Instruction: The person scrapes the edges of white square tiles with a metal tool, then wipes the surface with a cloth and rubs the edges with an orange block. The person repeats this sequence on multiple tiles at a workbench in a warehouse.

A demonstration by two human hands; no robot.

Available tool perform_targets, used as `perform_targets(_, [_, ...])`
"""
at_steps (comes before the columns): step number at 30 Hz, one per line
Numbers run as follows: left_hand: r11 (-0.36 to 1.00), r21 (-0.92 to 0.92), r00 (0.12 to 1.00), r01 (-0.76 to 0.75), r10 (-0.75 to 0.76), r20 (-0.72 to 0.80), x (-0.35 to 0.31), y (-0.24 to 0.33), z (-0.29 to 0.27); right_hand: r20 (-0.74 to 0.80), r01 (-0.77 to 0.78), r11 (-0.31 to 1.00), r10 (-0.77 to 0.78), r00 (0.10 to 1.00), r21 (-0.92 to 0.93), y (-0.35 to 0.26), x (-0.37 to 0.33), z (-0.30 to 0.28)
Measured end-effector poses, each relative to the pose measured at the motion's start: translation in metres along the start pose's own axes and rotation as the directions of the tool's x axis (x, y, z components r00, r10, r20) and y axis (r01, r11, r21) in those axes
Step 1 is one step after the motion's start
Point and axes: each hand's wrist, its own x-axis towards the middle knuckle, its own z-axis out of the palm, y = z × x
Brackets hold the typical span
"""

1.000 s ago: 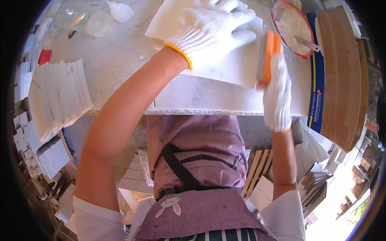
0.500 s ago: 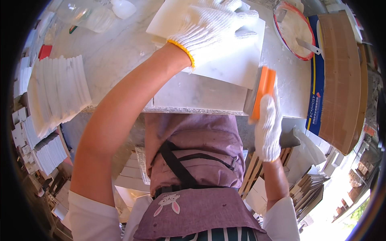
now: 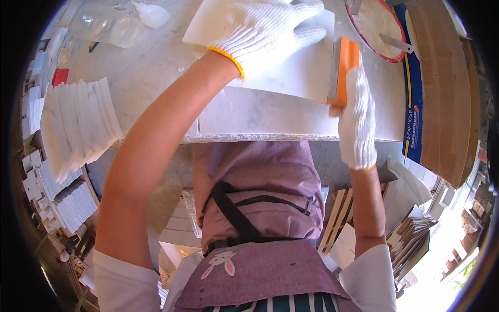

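Observation:
My left hand [image 3: 267,34], in a white knit glove with a yellow cuff, lies flat with fingers spread on a smooth white sheet [image 3: 306,86]. Beneath the sheet is a pale marbled slab [image 3: 260,114] that reaches the table's near edge. My right hand [image 3: 357,119], gloved in white too, is wrapped around an orange-handled scraper [image 3: 348,70] with a wide metal blade. The blade stands along the right edge of the sheet; whether it touches is hard to make out.
A red-rimmed tub [image 3: 382,26] of creamy paste, a flat metal spatula [image 3: 397,42] across it, stands at the far right beside a cardboard box [image 3: 442,93]. Leftward are a row of upright white tiles [image 3: 83,119], a clear plastic bottle [image 3: 106,26] and a red object [image 3: 60,77].
My right hand has carried the scraper away from me along the sheet's right edge. My left hand remains spread on the sheet; the whole view has shifted slightly.

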Motion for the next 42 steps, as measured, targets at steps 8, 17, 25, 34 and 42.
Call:
perform_targets(8, [0.999, 0.016, 0.997, 0.027, -0.028, 0.066, 0.003, 0.004, 0.0, 0.16, -0.362, 0.918, 0.337, 0.928, 0.163, -0.027, 0.009, -0.012])
perform_targets(17, [1.0, -0.006, 0.998, -0.031, 0.031, 0.047, 0.003, 0.001, -0.001, 0.135, -0.435, 0.865, 0.414, 0.9, 0.25, -0.028, -0.007, -0.009])
perform_targets(25, [0.998, 0.041, 0.997, -0.036, 0.033, 0.067, 0.005, 0.001, 0.0, -0.085, -0.078, 0.997, 0.079, 0.993, 0.014, -0.019, -0.012, 0.003])
perform_targets(34, [0.999, 0.037, 0.998, -0.022, 0.02, 0.054, 0.004, -0.001, 0.001, 0.049, -0.361, 0.897, 0.361, 0.931, 0.255, -0.039, -0.015, -0.002])
perform_targets(42, [1.0, 0.023, 0.994, 0.006, -0.009, 0.105, 0.005, 0.008, -0.011, 0.121, -0.281, 0.927, 0.258, 0.958, 0.247, -0.009, 0.012, -0.008])
